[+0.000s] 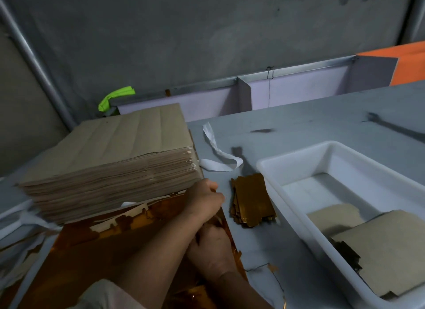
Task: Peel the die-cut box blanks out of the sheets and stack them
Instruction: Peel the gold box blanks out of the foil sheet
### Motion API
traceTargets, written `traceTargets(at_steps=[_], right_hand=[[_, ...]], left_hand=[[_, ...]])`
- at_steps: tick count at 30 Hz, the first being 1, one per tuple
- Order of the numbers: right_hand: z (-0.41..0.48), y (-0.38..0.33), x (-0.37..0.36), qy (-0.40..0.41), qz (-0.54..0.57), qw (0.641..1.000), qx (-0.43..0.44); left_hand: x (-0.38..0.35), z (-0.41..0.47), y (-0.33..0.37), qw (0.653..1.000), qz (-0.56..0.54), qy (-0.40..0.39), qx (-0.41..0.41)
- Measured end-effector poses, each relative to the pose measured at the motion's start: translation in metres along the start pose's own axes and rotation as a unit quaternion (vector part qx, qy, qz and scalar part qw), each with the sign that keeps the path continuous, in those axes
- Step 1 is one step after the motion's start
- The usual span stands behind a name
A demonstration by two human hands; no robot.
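Gold sheet (pixel 96 251) lies left of white tray (pixel 299 153), far end under brown stack (pixel 115 156). Left hand (pixel 204 199) and right hand (pixel 211 249) both pinch its tray-side edge. Gold blanks (pixel 253 200) sit piled between hands and tray.

Two hands and forearms of one person, both bare of covering from the fingers to well past the wrist. The left hand (pixel 204 200) leads back along an uncovered forearm to a loose sleeve (pixel 103 295) of pale, off-white fabric, softly creased and ending near the elbow. The right hand (pixel 212 249) shows only bare wrist and forearm, its sleeve out of frame.
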State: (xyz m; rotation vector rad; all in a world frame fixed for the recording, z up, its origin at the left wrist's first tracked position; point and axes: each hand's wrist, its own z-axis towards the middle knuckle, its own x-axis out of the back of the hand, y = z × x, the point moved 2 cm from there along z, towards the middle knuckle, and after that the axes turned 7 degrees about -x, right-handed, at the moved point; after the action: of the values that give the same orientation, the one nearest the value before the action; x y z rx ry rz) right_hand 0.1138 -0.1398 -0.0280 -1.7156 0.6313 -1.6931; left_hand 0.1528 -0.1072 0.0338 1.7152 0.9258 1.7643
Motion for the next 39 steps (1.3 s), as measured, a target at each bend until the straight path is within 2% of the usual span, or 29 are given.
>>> traceTargets(at_steps=[1,2,10,18,20,24,29,33,39], right_hand=[[-0.020,0.014,0.019,0.004,0.017,1.000,0.019],[-0.025,0.007,0.001,-0.011,0.063,0.997,0.031],[-0.026,0.007,0.006,-0.003,0.039,0.999,0.030],[-0.029,0.003,0.002,0.002,-0.026,0.999,0.030],[-0.029,0.003,0.000,-0.007,-0.034,0.999,0.029],[-0.029,0.002,0.000,-0.009,-0.043,0.999,0.027],[-0.030,0.000,-0.001,-0.015,-0.065,0.997,0.046],[-0.031,0.000,-0.002,-0.008,-0.072,0.996,0.051],[-0.031,0.000,-0.004,0.003,-0.074,0.996,0.052]], left_hand=[[0.008,-0.003,-0.005,1.000,-0.005,0.019,0.001],[0.018,-0.006,-0.011,0.999,-0.004,0.038,0.006],[0.103,-0.036,-0.098,0.988,0.027,0.120,0.099],[0.141,-0.043,-0.147,0.943,0.239,0.200,0.117],[0.141,-0.040,-0.151,0.933,0.286,0.193,0.099],[0.137,-0.029,-0.152,0.937,0.308,0.152,0.072],[0.135,-0.023,-0.148,0.936,0.331,0.088,0.083],[0.130,-0.036,-0.135,0.945,0.321,0.030,0.064],[0.129,-0.058,-0.107,0.963,0.269,0.004,0.017]])
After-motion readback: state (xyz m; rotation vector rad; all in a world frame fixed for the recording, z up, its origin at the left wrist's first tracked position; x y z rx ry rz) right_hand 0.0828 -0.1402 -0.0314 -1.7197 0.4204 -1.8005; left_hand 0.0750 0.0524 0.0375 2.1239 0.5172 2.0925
